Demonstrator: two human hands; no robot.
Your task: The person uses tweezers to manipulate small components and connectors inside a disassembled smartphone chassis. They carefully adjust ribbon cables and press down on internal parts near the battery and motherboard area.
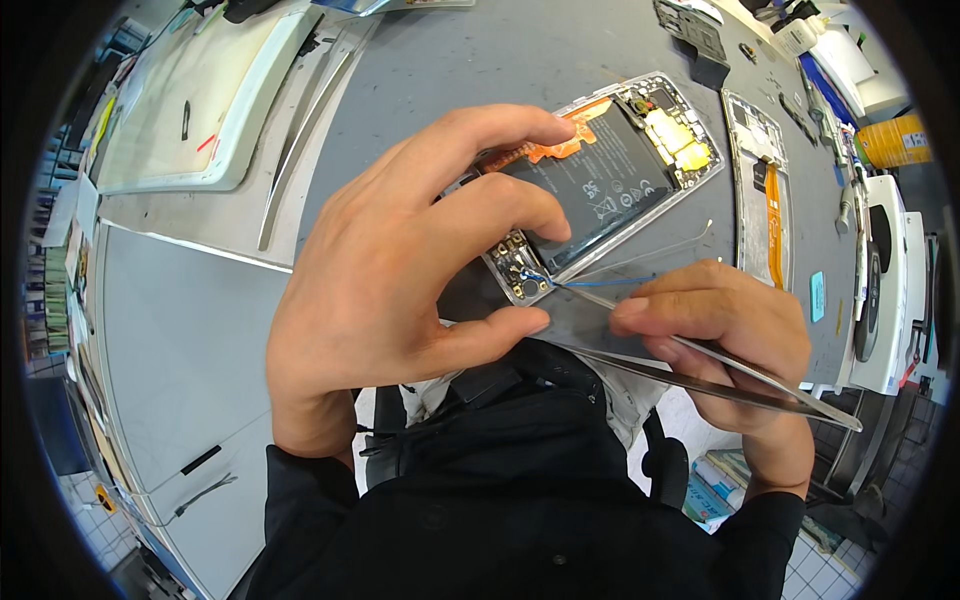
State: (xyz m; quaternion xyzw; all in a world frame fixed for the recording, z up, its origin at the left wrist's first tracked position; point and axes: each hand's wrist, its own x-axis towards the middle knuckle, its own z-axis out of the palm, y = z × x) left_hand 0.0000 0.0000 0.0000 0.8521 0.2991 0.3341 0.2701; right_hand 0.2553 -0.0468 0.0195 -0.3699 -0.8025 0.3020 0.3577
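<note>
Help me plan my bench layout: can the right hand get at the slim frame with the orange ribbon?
Probably yes: the slim frame lies just beyond the right hand, nothing bulky between, though that hand holds tweezers.

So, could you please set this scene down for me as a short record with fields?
Left hand: fingers spread and curved over the opened phone; contact unclear
Right hand: holding metal tweezers, their arms apart
Tweezer tip: one beside the blue wire at the phone's near corner; grip on it unclear
Phone contents: dark battery, orange flex cable
Right of phone: another phone frame with an orange strip
Surface: grey mat
</note>
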